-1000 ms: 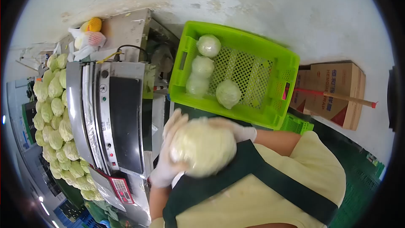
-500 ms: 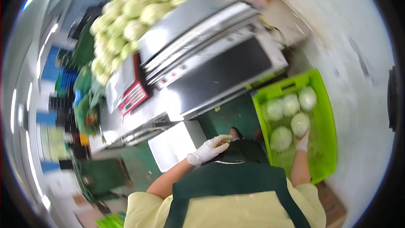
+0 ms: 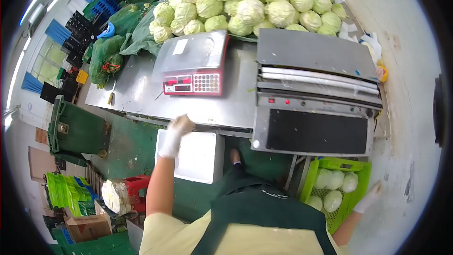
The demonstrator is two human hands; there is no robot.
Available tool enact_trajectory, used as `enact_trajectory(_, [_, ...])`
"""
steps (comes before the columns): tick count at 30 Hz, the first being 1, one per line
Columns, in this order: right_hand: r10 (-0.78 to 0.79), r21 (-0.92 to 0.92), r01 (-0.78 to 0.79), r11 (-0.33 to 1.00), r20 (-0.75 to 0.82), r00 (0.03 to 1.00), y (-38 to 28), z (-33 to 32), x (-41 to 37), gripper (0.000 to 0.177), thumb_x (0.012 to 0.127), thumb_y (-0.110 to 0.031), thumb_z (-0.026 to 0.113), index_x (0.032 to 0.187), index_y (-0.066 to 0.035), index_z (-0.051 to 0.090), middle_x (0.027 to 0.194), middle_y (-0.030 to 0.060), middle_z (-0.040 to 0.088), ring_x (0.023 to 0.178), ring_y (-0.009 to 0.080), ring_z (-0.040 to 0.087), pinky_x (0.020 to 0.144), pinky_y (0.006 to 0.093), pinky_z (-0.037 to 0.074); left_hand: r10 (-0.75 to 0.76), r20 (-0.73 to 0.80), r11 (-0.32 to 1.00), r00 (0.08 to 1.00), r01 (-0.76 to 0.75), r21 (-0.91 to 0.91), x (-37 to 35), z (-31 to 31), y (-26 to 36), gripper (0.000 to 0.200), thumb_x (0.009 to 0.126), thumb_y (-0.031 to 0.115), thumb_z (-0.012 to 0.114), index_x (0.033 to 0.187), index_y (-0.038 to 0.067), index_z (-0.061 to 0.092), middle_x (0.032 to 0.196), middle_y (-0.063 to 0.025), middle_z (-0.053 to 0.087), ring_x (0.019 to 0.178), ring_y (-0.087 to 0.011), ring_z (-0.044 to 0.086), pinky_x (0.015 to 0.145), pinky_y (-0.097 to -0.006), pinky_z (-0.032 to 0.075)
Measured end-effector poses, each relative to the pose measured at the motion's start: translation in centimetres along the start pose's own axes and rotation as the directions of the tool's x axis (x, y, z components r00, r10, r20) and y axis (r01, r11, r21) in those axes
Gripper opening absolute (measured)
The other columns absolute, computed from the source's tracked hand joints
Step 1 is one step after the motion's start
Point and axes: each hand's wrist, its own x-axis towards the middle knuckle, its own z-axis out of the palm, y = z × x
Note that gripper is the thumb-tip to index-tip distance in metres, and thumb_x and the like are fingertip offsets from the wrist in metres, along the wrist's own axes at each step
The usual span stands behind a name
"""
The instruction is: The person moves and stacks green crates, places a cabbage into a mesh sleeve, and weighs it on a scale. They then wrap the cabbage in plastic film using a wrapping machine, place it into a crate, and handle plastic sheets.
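My left hand (image 3: 177, 134), in a white glove, is raised above the white foam box (image 3: 216, 158), near the table's front edge. Its fingers are blurred, so whether they are open or closed does not show. Off the right side of the green crate (image 3: 309, 179), my gloved right hand (image 3: 370, 198) is by the wall, its fingers too small to read. Several wrapped cabbages (image 3: 333, 200) lie in that crate. On the steel table (image 3: 137, 80) stand a red scale (image 3: 193, 82) and a wrapping machine (image 3: 316, 132).
A large heap of cabbages (image 3: 250, 12) covers the table's back. Green net sacks (image 3: 106, 59) lie at its left end. A green bin (image 3: 78, 130), a red crate (image 3: 138, 193) and cardboard boxes (image 3: 87, 228) stand at the left. The wall (image 3: 406, 113) bounds the right side.
The view has turned, bringing the table square in front. My right hand has left the cabbage, which stays in the crate, and moved out past the crate's side. My left hand has risen forward.
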Motion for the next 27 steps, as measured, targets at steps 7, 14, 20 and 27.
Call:
enact_trajectory(7, [-0.703, 0.396, 0.591, 0.703, 0.259, 0.662, -33.0, 22.2, -16.1, 0.016, 0.095, -0.007, 0.056, 0.105, -0.003, 0.067, 0.106, 0.0092, 0.066, 0.100, 0.0191, 0.061, 0.091, 0.0338, 0.048, -0.120, 0.163, 0.691, 0.979, 0.200, -0.695, 22.8, -7.2, 2.1, 0.018, 0.099, 0.025, 0.052, 0.106, 0.010, 0.058, 0.101, -0.0072, 0.067, 0.080, -0.0128, 0.064, 0.060, -0.0238, 0.048])
enact_trajectory(14, [-0.247, 0.249, -0.560, 0.790, 0.966, 0.082, -34.7, 39.8, -34.1, 0.046, 0.098, -0.030, 0.055, 0.134, -0.003, 0.048, 0.114, 0.0113, 0.065, 0.105, 0.0235, 0.062, 0.088, 0.0327, 0.049, 0.113, -0.208, 0.929, 0.972, -0.177, -0.325, 6.6, -4.6, 6.9, 0.017, 0.095, 0.019, 0.059, 0.090, 0.003, 0.057, 0.073, -0.0074, 0.063, 0.054, -0.0080, 0.049, 0.049, -0.0218, 0.037])
enact_trajectory(20, [-0.133, 0.006, -0.463, 0.886, 0.961, -0.243, -29.7, 39.6, -39.4, 0.044, 0.099, -0.034, 0.053, 0.134, -0.008, 0.052, 0.109, 0.0086, 0.066, 0.089, 0.0149, 0.066, 0.077, 0.0275, 0.052, -0.192, -0.178, 0.956, 0.965, 0.143, -0.255, -8.5, -7.5, -2.6, 0.019, 0.095, 0.018, 0.057, 0.085, 0.002, 0.061, 0.074, -0.0105, 0.067, 0.050, -0.0074, 0.052, 0.042, -0.0187, 0.033])
enact_trajectory(27, [0.078, -0.224, -0.617, 0.754, 0.964, -0.255, -10.6, 28.5, -45.6, 0.035, 0.103, -0.023, 0.042, 0.133, -0.009, 0.054, 0.099, 0.0067, 0.068, 0.078, 0.0130, 0.066, 0.067, 0.0247, 0.053, -0.330, -0.019, 0.836, 0.944, 0.283, -0.469, -24.9, -6.7, -21.6, 0.039, 0.098, 0.038, 0.054, 0.123, 0.008, 0.058, 0.110, -0.0085, 0.064, 0.080, -0.0108, 0.059, 0.068, -0.0250, 0.048])
